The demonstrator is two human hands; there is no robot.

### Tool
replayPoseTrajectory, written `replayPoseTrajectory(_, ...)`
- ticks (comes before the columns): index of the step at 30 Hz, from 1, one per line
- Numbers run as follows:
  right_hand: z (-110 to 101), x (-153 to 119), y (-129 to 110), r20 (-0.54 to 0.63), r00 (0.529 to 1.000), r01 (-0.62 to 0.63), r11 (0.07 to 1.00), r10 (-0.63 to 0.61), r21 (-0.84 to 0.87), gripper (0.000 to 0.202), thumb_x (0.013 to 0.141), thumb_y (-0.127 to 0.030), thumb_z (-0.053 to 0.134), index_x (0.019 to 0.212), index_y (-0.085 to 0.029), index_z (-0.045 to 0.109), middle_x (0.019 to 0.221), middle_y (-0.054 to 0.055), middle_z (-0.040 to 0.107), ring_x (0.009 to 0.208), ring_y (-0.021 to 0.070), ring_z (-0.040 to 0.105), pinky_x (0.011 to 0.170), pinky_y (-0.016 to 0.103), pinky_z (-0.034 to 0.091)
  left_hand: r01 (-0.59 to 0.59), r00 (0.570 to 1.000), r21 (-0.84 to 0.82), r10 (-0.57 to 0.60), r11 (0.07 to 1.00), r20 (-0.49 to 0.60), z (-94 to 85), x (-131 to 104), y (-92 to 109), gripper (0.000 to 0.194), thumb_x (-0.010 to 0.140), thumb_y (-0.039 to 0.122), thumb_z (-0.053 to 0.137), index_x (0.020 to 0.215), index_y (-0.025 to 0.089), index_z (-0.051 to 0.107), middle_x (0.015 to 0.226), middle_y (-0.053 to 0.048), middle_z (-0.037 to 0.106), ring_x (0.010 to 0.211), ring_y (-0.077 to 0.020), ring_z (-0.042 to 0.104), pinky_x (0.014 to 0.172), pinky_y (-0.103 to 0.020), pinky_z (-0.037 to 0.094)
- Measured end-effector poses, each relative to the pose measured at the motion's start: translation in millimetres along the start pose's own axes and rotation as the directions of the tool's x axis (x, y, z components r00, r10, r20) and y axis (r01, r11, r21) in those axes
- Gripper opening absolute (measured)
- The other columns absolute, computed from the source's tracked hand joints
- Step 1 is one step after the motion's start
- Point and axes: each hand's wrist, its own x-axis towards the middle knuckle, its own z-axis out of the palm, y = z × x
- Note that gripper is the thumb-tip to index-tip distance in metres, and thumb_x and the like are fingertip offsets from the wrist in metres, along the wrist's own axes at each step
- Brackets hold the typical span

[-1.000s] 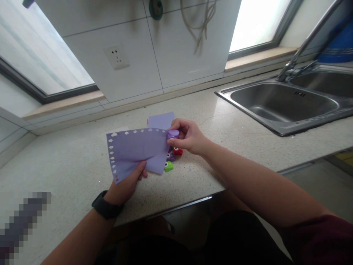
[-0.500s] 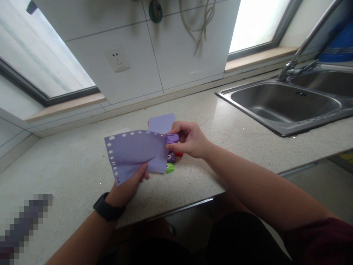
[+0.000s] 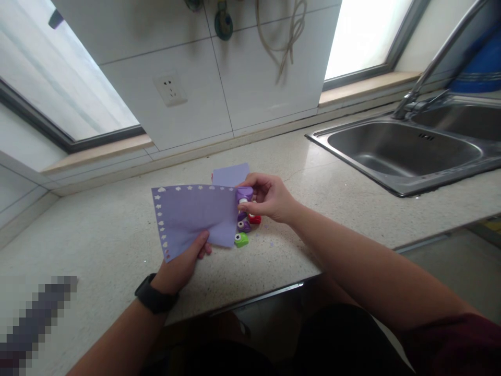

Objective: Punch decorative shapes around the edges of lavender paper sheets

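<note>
My left hand (image 3: pixel 191 253) grips a sheet of purple paper (image 3: pixel 195 214) by its lower edge, thumb on top. Small shapes such as stars, flowers and hearts are cut out along the sheet's top and left edges. At the upper right corner my right hand (image 3: pixel 270 196) pinches a purple craft punch (image 3: pixel 245 194) that sits against the paper edge. Just below on the counter lie another purple punch (image 3: pixel 245 226), a red punch (image 3: pixel 255 219) and a green punch (image 3: pixel 241 239). Part of this cluster is hidden behind the sheet and fingers.
A second purple sheet (image 3: pixel 230 172) lies behind my hands, with a bit of red at its left side. The speckled counter (image 3: pixel 97 224) carries a steel sink (image 3: pixel 403 151) with a faucet (image 3: pixel 418 89) at right. A wall socket (image 3: pixel 170 89) is above.
The sheet's top edge looks flatter, and the purple punch in my right hand has tipped so its white part shows. The view has shifted slightly. Both hands keep their holds.
</note>
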Motion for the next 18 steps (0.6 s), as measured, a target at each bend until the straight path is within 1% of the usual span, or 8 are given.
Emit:
replayPoseTrajectory(2, -2.1, 1.0, 0.3, -0.002, 0.999, -0.032, 0.999, 0.032, 0.036, 0.043, 0.062, -0.031, 0.099, 0.094, -0.018, 0.073, 0.075, -0.002, 0.067, 0.064, 0.0100, 0.060, 0.059, 0.024, 0.053, -0.002, 1.000, -0.029, 0.003, 1.000, 0.002, -0.1, 0.1, -2.0, 0.049, 0.094, 0.056, 0.058, 0.059, 0.022, 0.065, 0.061, -0.002, 0.064, 0.060, -0.0183, 0.059, 0.068, -0.031, 0.051)
replayPoseTrajectory(4, -5.1, 2.4, 1.0, -0.010, 0.998, -0.058, 0.997, 0.058, 0.056, 0.044, 0.066, -0.034, 0.097, 0.099, -0.017, 0.074, 0.074, -0.003, 0.068, 0.062, 0.0093, 0.061, 0.058, 0.024, 0.053, 0.010, 1.000, -0.055, -0.010, 0.998, -0.006, 0.0, 0.4, -4.3, 0.049, 0.095, 0.056, 0.058, 0.059, 0.023, 0.065, 0.061, -0.002, 0.064, 0.060, -0.0184, 0.059, 0.069, -0.032, 0.051)
replayPoseTrajectory(8, -13.2, 6.3, 3.9, -0.059, 0.995, -0.080, 0.997, 0.082, 0.022, 0.046, 0.075, -0.041, 0.091, 0.110, -0.017, 0.074, 0.076, -0.003, 0.069, 0.059, 0.0087, 0.060, 0.055, 0.024, 0.052, 0.022, 0.999, -0.096, -0.025, 0.995, -0.037, 0.4, 1.3, -7.1, 0.048, 0.094, 0.054, 0.061, 0.058, 0.023, 0.064, 0.060, -0.001, 0.063, 0.059, -0.0179, 0.059, 0.070, -0.031, 0.050)
replayPoseTrajectory(10, -17.8, 8.7, 5.5, -0.101, 0.992, -0.079, 0.997, 0.081, 0.018, 0.051, 0.078, -0.043, 0.089, 0.119, -0.018, 0.071, 0.077, -0.004, 0.069, 0.060, 0.0092, 0.061, 0.054, 0.025, 0.051, 0.014, 0.999, -0.110, -0.018, 0.994, -0.040, 0.3, 1.5, -7.5, 0.048, 0.094, 0.054, 0.062, 0.057, 0.023, 0.063, 0.060, -0.001, 0.063, 0.060, -0.0173, 0.059, 0.071, -0.031, 0.050)
replayPoseTrajectory(12, -22.1, 11.3, 7.1, -0.140, 0.986, -0.087, 0.996, 0.090, 0.024, 0.054, 0.080, -0.044, 0.087, 0.123, -0.018, 0.066, 0.079, -0.003, 0.070, 0.059, 0.0101, 0.062, 0.053, 0.025, 0.051, 0.006, 0.999, -0.118, -0.011, 0.993, -0.043, -0.1, 1.2, -7.5, 0.048, 0.094, 0.054, 0.062, 0.057, 0.022, 0.063, 0.060, -0.001, 0.063, 0.060, -0.0169, 0.058, 0.071, -0.030, 0.050)
replayPoseTrajectory(13, -24.1, 12.5, 7.9, -0.155, 0.983, -0.095, 0.995, 0.098, 0.021, 0.053, 0.081, -0.045, 0.086, 0.121, -0.018, 0.064, 0.081, -0.002, 0.072, 0.059, 0.0105, 0.063, 0.053, 0.026, 0.051, 0.005, 0.999, -0.118, -0.010, 0.993, -0.044, -0.4, 0.9, -7.4, 0.048, 0.094, 0.053, 0.062, 0.057, 0.022, 0.063, 0.060, -0.001, 0.063, 0.059, -0.0168, 0.058, 0.071, -0.030, 0.050)
replayPoseTrajectory(15, -27.9, 14.7, 9.7, -0.174, 0.978, -0.116, 0.993, 0.112, -0.012, 0.045, 0.084, -0.047, 0.083, 0.112, -0.019, 0.062, 0.085, 0.001, 0.074, 0.060, 0.0115, 0.065, 0.054, 0.027, 0.053, 0.009, 0.999, -0.119, -0.013, 0.993, -0.036, -0.9, 0.3, -6.8, 0.048, 0.094, 0.053, 0.063, 0.058, 0.022, 0.063, 0.060, -0.001, 0.063, 0.059, -0.0167, 0.058, 0.070, -0.030, 0.050)
replayPoseTrajectory(18, -33.0, 15.8, 12.8, -0.186, 0.974, -0.160, 0.975, 0.130, -0.154, 0.036, 0.091, -0.052, 0.074, 0.097, -0.019, 0.062, 0.082, 0.003, 0.073, 0.060, 0.0127, 0.066, 0.054, 0.028, 0.054, 0.013, 1.000, -0.150, -0.017, 0.989, -0.026, -0.9, -0.2, -4.9, 0.047, 0.094, 0.053, 0.063, 0.059, 0.022, 0.063, 0.059, -0.001, 0.063, 0.058, -0.0164, 0.057, 0.068, -0.030, 0.050)
